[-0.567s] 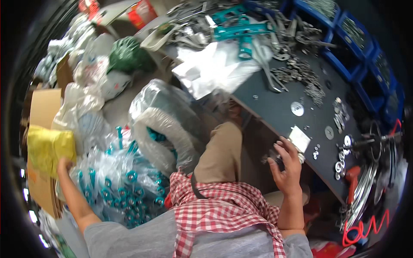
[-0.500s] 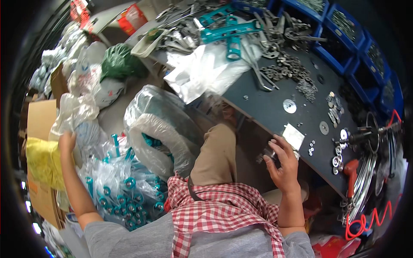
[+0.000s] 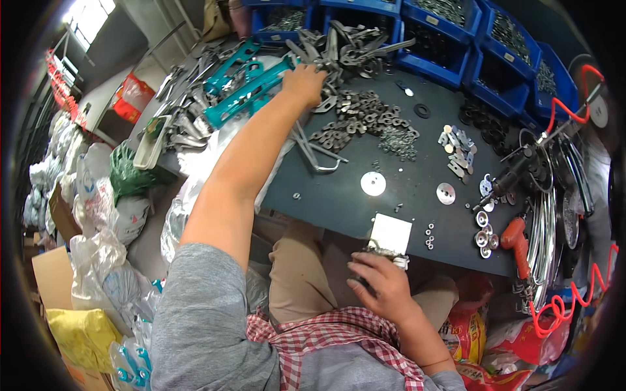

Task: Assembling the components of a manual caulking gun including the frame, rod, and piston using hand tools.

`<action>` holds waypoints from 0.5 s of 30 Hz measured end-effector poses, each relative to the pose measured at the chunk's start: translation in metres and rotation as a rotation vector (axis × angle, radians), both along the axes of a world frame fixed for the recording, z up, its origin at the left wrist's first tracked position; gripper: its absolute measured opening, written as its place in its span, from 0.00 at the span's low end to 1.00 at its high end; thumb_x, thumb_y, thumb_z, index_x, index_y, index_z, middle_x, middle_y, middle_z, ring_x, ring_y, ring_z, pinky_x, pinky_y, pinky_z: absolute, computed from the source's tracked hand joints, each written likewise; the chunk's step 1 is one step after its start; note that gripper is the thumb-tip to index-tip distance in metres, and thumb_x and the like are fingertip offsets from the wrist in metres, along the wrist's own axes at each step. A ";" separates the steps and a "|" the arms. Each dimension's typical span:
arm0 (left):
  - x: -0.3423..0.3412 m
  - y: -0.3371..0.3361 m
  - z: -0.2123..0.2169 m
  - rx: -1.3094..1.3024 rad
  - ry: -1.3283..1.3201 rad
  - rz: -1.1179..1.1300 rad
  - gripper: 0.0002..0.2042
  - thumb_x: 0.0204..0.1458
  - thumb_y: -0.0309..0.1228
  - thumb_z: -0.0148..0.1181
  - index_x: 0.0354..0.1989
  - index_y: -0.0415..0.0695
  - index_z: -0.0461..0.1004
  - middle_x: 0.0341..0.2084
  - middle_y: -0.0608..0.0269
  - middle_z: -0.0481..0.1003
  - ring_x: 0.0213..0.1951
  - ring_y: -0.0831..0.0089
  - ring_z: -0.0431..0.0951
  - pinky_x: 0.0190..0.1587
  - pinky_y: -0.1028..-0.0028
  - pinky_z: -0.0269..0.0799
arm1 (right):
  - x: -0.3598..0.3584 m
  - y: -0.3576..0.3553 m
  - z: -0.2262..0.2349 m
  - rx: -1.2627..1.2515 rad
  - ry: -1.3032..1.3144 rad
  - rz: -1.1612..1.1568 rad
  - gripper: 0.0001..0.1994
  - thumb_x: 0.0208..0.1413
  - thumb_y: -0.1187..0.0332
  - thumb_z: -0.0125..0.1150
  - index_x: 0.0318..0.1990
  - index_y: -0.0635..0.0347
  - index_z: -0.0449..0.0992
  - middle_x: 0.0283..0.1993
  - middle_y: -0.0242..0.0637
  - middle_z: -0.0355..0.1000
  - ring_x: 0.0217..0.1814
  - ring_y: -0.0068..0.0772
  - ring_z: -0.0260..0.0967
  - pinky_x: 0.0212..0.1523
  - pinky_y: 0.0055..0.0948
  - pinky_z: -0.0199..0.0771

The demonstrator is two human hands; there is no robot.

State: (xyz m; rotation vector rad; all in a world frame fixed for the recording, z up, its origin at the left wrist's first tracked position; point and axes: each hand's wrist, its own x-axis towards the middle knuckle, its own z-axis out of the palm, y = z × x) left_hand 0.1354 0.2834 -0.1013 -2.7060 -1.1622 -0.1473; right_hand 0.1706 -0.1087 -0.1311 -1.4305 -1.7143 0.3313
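Observation:
My left hand [image 3: 303,81] is stretched far across the dark worktable [image 3: 339,195]. It rests on a heap of grey metal tool parts [image 3: 345,49], beside teal-handled tools [image 3: 244,94]. Its fingers curl down into the heap and are hidden. My right hand [image 3: 381,287] is at the table's near edge above my lap, closed around a small metal part [image 3: 385,255]. It sits just below a white card [image 3: 390,234]. Loose small metal pieces [image 3: 362,117] lie in a pile between the two hands.
Blue bins [image 3: 450,26] of hardware line the table's far edge. Round metal discs [image 3: 373,184], washers and an orange-handled tool [image 3: 518,241] lie to the right, with a red coiled hose [image 3: 554,306]. Plastic bags [image 3: 104,208] and cardboard crowd the floor at left.
My left arm has swung up from the bags on the floor at left to the heap of tool parts on the table. My right hand stays at the table's edge.

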 end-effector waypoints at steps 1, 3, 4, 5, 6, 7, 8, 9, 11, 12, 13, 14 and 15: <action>0.012 0.002 -0.001 -0.024 0.218 0.043 0.25 0.37 0.37 0.59 0.48 0.50 0.67 0.45 0.55 0.68 0.50 0.60 0.66 0.47 0.61 0.67 | 0.003 0.001 0.000 -0.005 -0.001 -0.020 0.16 0.39 0.72 0.65 0.39 0.60 0.73 0.42 0.42 0.70 0.41 0.41 0.71 0.39 0.32 0.72; 0.017 0.010 -0.002 0.017 0.188 -0.029 0.21 0.36 0.35 0.59 0.42 0.49 0.69 0.42 0.58 0.70 0.48 0.60 0.68 0.46 0.60 0.67 | 0.004 -0.001 -0.001 -0.009 0.052 0.006 0.15 0.38 0.72 0.65 0.38 0.59 0.74 0.42 0.41 0.71 0.39 0.40 0.71 0.38 0.31 0.73; 0.018 0.013 -0.001 0.040 0.158 -0.041 0.19 0.36 0.35 0.58 0.42 0.49 0.69 0.40 0.58 0.71 0.47 0.60 0.69 0.44 0.61 0.68 | 0.005 -0.001 -0.002 0.006 0.051 0.001 0.15 0.38 0.72 0.65 0.38 0.59 0.74 0.42 0.41 0.71 0.38 0.40 0.71 0.37 0.30 0.73; 0.017 0.014 -0.002 0.060 0.127 -0.054 0.18 0.37 0.34 0.58 0.41 0.49 0.70 0.38 0.58 0.73 0.45 0.60 0.71 0.43 0.61 0.68 | 0.006 -0.001 -0.003 -0.002 0.058 -0.013 0.15 0.38 0.72 0.65 0.38 0.59 0.74 0.42 0.41 0.71 0.38 0.40 0.71 0.37 0.30 0.73; 0.012 0.021 -0.006 0.054 0.135 -0.064 0.18 0.37 0.34 0.58 0.41 0.49 0.70 0.38 0.58 0.73 0.45 0.60 0.71 0.43 0.61 0.68 | 0.006 -0.001 -0.003 0.003 0.066 0.003 0.14 0.40 0.71 0.64 0.38 0.59 0.74 0.43 0.41 0.70 0.39 0.40 0.71 0.37 0.30 0.73; 0.006 0.028 -0.012 0.109 -0.013 -0.138 0.15 0.38 0.33 0.56 0.39 0.50 0.71 0.34 0.58 0.74 0.42 0.59 0.72 0.41 0.61 0.69 | 0.006 -0.002 -0.003 0.006 0.075 0.019 0.13 0.42 0.70 0.63 0.38 0.60 0.74 0.43 0.41 0.70 0.40 0.39 0.70 0.37 0.30 0.73; -0.002 0.034 -0.018 0.161 -0.163 -0.210 0.12 0.39 0.33 0.54 0.36 0.51 0.73 0.31 0.58 0.75 0.39 0.59 0.73 0.39 0.61 0.69 | 0.006 -0.001 -0.002 0.013 0.081 0.028 0.13 0.42 0.70 0.62 0.38 0.60 0.74 0.43 0.41 0.70 0.40 0.40 0.70 0.38 0.30 0.72; -0.003 0.029 -0.015 0.148 -0.298 -0.176 0.11 0.40 0.34 0.53 0.34 0.52 0.74 0.31 0.56 0.74 0.37 0.56 0.74 0.38 0.62 0.70 | 0.007 -0.002 -0.003 -0.001 0.090 0.010 0.13 0.42 0.70 0.62 0.38 0.60 0.74 0.43 0.41 0.70 0.40 0.40 0.70 0.38 0.30 0.72; -0.012 0.025 0.006 0.012 -0.545 -0.188 0.14 0.41 0.38 0.51 0.38 0.53 0.74 0.32 0.55 0.75 0.37 0.56 0.74 0.40 0.64 0.69 | 0.008 -0.003 -0.004 0.024 0.095 0.016 0.13 0.42 0.70 0.62 0.38 0.60 0.74 0.43 0.42 0.70 0.40 0.40 0.70 0.38 0.31 0.72; -0.026 0.031 0.017 0.009 -0.604 -0.186 0.15 0.43 0.31 0.52 0.42 0.48 0.72 0.38 0.58 0.74 0.40 0.61 0.74 0.43 0.70 0.68 | 0.007 -0.004 -0.004 0.034 0.109 0.017 0.12 0.43 0.71 0.62 0.37 0.60 0.74 0.42 0.42 0.71 0.40 0.40 0.70 0.39 0.31 0.72; -0.034 0.022 0.029 -0.024 -0.772 -0.253 0.16 0.44 0.30 0.52 0.44 0.44 0.71 0.37 0.58 0.75 0.40 0.66 0.75 0.43 0.74 0.67 | 0.008 -0.004 -0.006 0.026 0.114 0.001 0.12 0.43 0.71 0.62 0.37 0.60 0.74 0.42 0.42 0.71 0.40 0.40 0.70 0.39 0.31 0.72; -0.038 0.010 0.043 -0.054 -0.916 -0.215 0.13 0.46 0.30 0.54 0.41 0.42 0.72 0.35 0.60 0.75 0.39 0.71 0.74 0.42 0.75 0.67 | 0.009 -0.006 -0.007 0.043 0.151 0.010 0.11 0.43 0.71 0.62 0.37 0.60 0.74 0.42 0.42 0.71 0.40 0.40 0.70 0.39 0.31 0.72; -0.062 0.018 0.050 -0.114 -1.020 -0.213 0.11 0.47 0.32 0.56 0.39 0.43 0.72 0.35 0.63 0.74 0.38 0.75 0.73 0.40 0.76 0.66 | 0.007 -0.005 -0.005 0.070 0.193 0.041 0.11 0.43 0.72 0.62 0.37 0.61 0.74 0.42 0.42 0.71 0.41 0.40 0.71 0.40 0.31 0.72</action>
